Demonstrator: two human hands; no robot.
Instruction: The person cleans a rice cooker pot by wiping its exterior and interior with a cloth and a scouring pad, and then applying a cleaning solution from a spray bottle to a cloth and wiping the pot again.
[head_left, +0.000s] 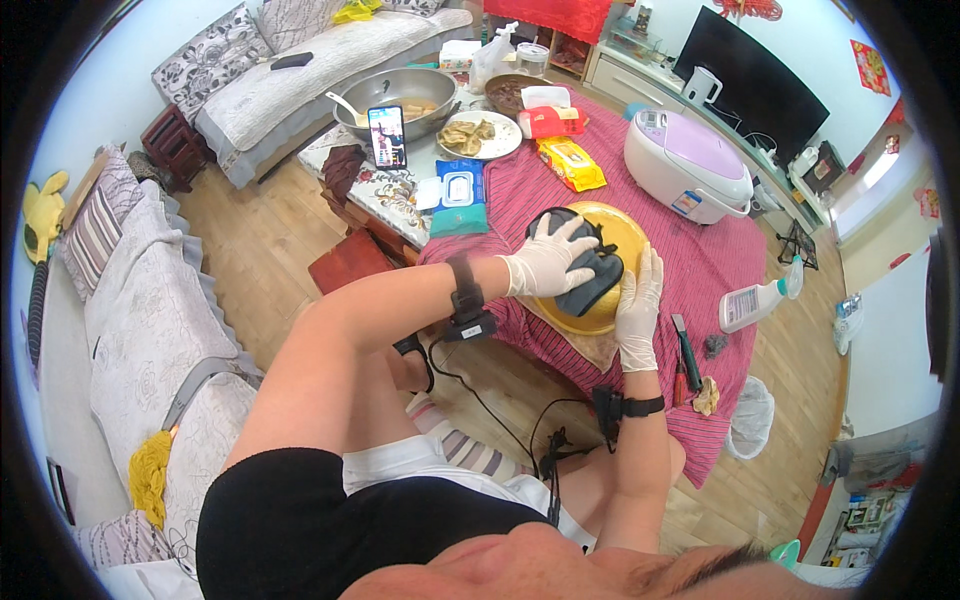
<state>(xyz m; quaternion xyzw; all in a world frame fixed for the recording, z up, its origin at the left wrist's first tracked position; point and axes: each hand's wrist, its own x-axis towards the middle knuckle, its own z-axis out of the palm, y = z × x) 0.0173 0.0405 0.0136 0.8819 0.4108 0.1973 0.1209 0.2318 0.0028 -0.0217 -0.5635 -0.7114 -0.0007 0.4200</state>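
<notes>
My left hand (551, 259), in a thin white glove, presses a dark grey cloth (592, 289) onto a golden-yellow round pot (628, 232), fingers spread over the cloth. My right hand (639, 307), gloved alike, steadies the pot's right side with fingers along the edge. Whether the pot is upright or upside down I cannot tell. Beneath it lies a beige cloth (594, 352) on the pink striped tablecloth (517, 202). Right of my right hand are a scraper with a dark green handle (688, 360), a red-handled tool (679, 386) and a grey scouring pad (715, 345).
A white-and-lilac rice cooker (686, 165) stands at the back right. Nearer is a spray bottle (750, 305). Wipes packs (459, 199), a propped phone (387, 137), a plate of dumplings (504, 139) and a large steel basin (435, 86) occupy the far left. Cables (495, 405) hang below my wrists.
</notes>
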